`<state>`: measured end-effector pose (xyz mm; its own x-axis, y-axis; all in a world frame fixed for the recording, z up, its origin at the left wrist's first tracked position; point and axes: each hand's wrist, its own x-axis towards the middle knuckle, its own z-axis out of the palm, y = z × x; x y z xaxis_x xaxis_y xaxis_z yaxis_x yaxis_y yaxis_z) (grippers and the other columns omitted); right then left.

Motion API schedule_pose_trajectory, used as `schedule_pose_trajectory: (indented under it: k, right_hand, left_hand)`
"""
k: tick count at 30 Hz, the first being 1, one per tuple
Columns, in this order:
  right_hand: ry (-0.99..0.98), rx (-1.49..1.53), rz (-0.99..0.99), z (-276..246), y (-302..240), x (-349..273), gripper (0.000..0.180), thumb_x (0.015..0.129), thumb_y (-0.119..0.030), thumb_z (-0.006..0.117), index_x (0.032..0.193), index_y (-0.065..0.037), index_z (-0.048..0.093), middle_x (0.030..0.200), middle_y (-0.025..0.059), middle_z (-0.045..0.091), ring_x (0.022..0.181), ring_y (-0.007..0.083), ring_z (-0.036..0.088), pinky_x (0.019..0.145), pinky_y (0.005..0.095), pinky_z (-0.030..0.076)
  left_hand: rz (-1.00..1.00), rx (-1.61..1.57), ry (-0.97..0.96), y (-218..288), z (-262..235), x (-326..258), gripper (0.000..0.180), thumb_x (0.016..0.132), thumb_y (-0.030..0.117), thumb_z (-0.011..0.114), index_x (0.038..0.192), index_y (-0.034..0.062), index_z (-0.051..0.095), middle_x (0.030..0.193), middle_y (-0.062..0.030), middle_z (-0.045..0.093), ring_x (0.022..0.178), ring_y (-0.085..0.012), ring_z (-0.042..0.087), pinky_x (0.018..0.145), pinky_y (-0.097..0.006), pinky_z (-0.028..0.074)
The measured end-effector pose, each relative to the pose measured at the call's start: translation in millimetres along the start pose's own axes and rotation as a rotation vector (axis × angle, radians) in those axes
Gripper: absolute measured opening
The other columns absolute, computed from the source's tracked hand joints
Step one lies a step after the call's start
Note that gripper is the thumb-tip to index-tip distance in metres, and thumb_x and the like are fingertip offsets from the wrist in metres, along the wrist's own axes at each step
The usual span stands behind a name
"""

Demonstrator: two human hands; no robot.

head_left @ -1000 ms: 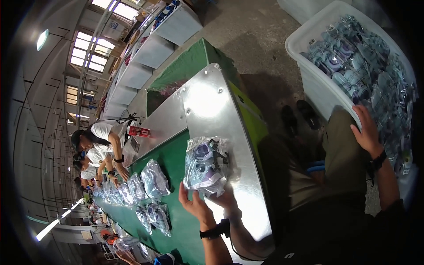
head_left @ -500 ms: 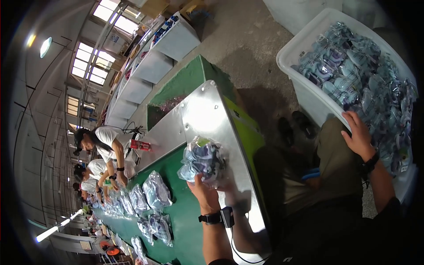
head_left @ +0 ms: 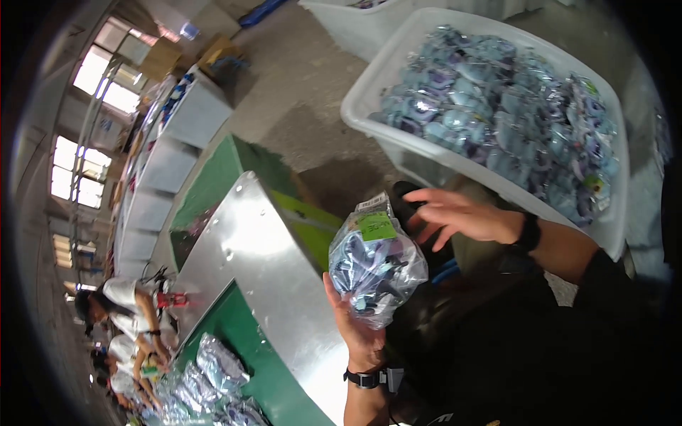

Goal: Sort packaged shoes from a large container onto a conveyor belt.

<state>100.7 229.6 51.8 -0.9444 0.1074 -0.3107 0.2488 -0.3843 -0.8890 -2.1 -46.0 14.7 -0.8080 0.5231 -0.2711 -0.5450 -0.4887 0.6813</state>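
Note:
A transparent plastic bag of light blue and purple shoes [head_left: 369,266] is held up off the metal table end, over my lap. It carries a bright green label and a white barcode tag at its top. My left hand [head_left: 359,326] grips the bag from below, thumb along its left side and the other fingers mostly hidden behind it. Just right of the bag, my right hand [head_left: 462,219] is open with fingers spread, reaching toward the label and apparently holding nothing. Both wrists wear black straps.
A large white bin [head_left: 426,153] full of similar bagged shoes stands to the right. On the left are the metal table end [head_left: 277,284] and a green belt [head_left: 234,305] with several bagged shoes [head_left: 220,362]. Co-workers in white shirts [head_left: 117,302] work along it. A green box [head_left: 227,170] stands beyond.
My left hand has lifted the bagged shoes off the table and brought them rightward, toward me. My right hand has left the bin's rim and come leftward to the bag. The view has turned right.

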Motion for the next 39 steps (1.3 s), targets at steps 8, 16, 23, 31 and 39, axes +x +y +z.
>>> schedule_pose_trajectory:
  k: [8,16,23,31,39]
  right_hand:
    - [-0.071,-0.180,-0.107,-4,37,-14,0.089,0.091,-0.041,0.076,0.156,0.002,0.035,0.148,0.0154,0.052,0.136,0.0235,0.049,0.113,0.0363,0.042]
    - [0.267,-0.743,-0.757,-167,21,-109,0.033,0.099,-0.033,0.064,0.109,-0.003,0.072,0.109,0.0087,0.069,0.105,0.0193,0.062,0.097,0.0373,0.048]
    - [1.701,0.454,-1.241,-327,-151,-498,0.045,0.097,-0.032,0.071,0.134,-0.012,0.056,0.106,0.0075,0.060,0.104,0.0257,0.065,0.097,0.0466,0.057]
    - [1.705,-0.012,-0.799,-344,-10,-441,0.023,0.097,-0.027,0.068,0.113,-0.012,0.059,0.095,0.0030,0.061,0.084,0.0187,0.068,0.066,0.0348,0.057]
    - [1.035,-0.941,-0.494,-270,45,-183,0.040,0.094,-0.023,0.074,0.125,-0.002,0.064,0.101,0.0098,0.069,0.082,0.0220,0.067,0.072,0.0370,0.055]
  left_hand:
    - [0.021,0.424,-0.226,-43,36,-18,0.091,0.091,0.014,0.062,0.167,0.0066,0.013,0.170,-0.0185,0.018,0.153,-0.0372,0.027,0.125,-0.051,0.022]
    - [-0.162,0.587,0.002,-55,6,-12,0.064,0.103,0.022,0.065,0.160,0.0148,0.038,0.131,-0.0169,0.064,0.114,-0.0331,0.065,0.094,-0.051,0.055]
    - [-0.429,0.481,-0.106,-36,-28,23,0.056,0.108,0.033,0.058,0.157,0.0148,0.039,0.130,-0.0097,0.061,0.106,-0.0282,0.062,0.097,-0.049,0.054]
    - [-0.507,0.588,-0.158,-37,-22,28,0.056,0.106,0.041,0.061,0.151,0.0139,0.041,0.120,-0.0048,0.057,0.101,-0.0238,0.056,0.096,-0.047,0.052]
    - [-0.311,0.547,0.065,-44,10,-5,0.032,0.106,0.018,0.061,0.135,0.0045,0.064,0.109,-0.0064,0.066,0.095,-0.0218,0.062,0.087,-0.038,0.054]
